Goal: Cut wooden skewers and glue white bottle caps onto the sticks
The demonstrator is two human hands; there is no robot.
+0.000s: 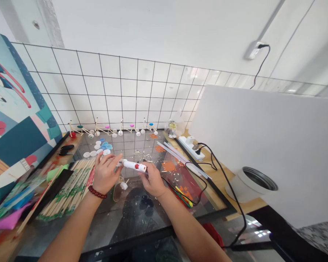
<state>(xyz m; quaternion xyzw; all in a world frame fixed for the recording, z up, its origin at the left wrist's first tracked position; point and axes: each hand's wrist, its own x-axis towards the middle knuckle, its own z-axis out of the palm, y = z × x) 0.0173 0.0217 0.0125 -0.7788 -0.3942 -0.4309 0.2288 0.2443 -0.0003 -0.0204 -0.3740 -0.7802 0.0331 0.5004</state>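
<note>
A white hot glue gun (133, 165) with red marks on its barrel is held between my two hands above the glass tabletop. My right hand (153, 180) is closed round its rear and lower part, hiding the handle, and a black cord runs out from beside it. My left hand (106, 171), with a bead bracelet on its wrist, has its thumb and fingers closed about the narrow front end, which is mostly covered. Beneath the hands lies a small white cap with a stick (124, 185). White and blue bottle caps (105, 146) lie just beyond my left hand.
Bundled wooden sticks (68, 187) lie at left. Small stick-and-cap models (109, 129) line the back edge by the wire grid. Clear glue sticks (184, 160), a power strip (191, 147) and a white can (253, 183) are at right. Orange scraps (168, 166) litter the glass.
</note>
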